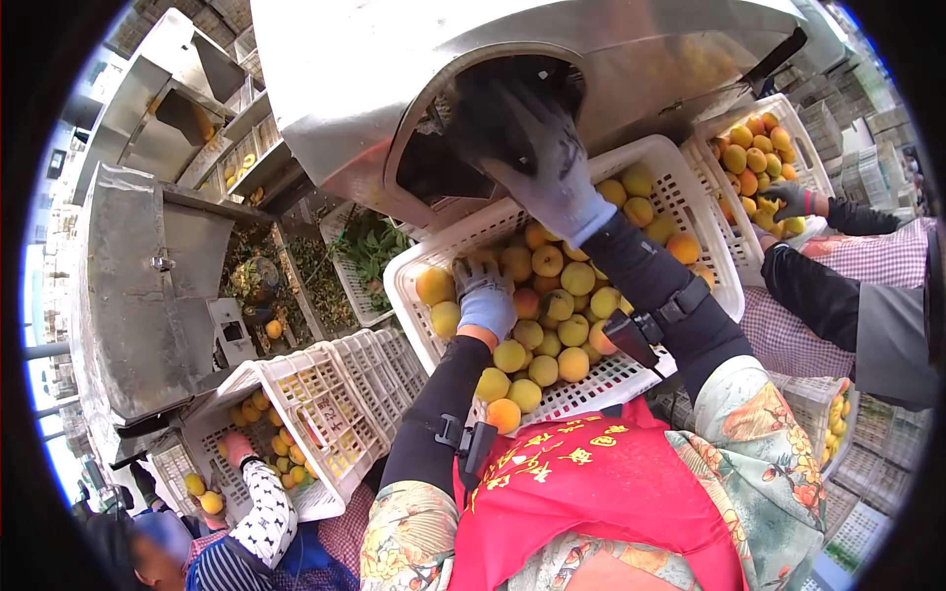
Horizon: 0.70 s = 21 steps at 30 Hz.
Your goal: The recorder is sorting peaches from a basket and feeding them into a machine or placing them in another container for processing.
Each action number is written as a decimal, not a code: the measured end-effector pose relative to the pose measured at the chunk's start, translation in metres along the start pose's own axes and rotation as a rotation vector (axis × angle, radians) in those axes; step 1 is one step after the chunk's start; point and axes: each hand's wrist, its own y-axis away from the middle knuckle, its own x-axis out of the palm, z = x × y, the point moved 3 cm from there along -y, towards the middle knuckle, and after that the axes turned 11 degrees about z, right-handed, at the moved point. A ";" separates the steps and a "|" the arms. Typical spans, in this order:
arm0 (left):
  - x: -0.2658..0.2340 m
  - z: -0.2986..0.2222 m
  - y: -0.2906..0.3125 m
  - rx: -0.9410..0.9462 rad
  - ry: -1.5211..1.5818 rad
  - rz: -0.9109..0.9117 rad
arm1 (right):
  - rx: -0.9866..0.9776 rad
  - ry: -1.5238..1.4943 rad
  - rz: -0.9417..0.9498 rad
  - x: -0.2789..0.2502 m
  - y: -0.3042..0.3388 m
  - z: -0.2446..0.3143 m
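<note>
A white plastic crate [414, 313] in front of me holds many yellow-orange peaches [573, 305]. My left hand [485, 297], in a grey-blue glove with dark fingertips, is in its left part, fingers curled down over a peach that they mostly cover. My right hand [542, 167], gloved alike, reaches over the crate's far rim into a round dark opening [434, 167] in a metal machine housing [345, 118]. Its fingers are smeared by motion against the dark, so whatever they hold cannot be made out.
At right, a co-worker's gloved hand [788, 200] touches fruit in another crate [803, 148]. At lower left, another person's hand [236, 448] is in a tilted white crate [325, 414]. A metal chute [128, 295] and a crate of green leaves [370, 246] stand left.
</note>
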 end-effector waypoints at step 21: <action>-0.041 -0.018 0.023 0.246 1.757 0.062 | 0.552 -0.126 0.680 0.000 0.140 -0.051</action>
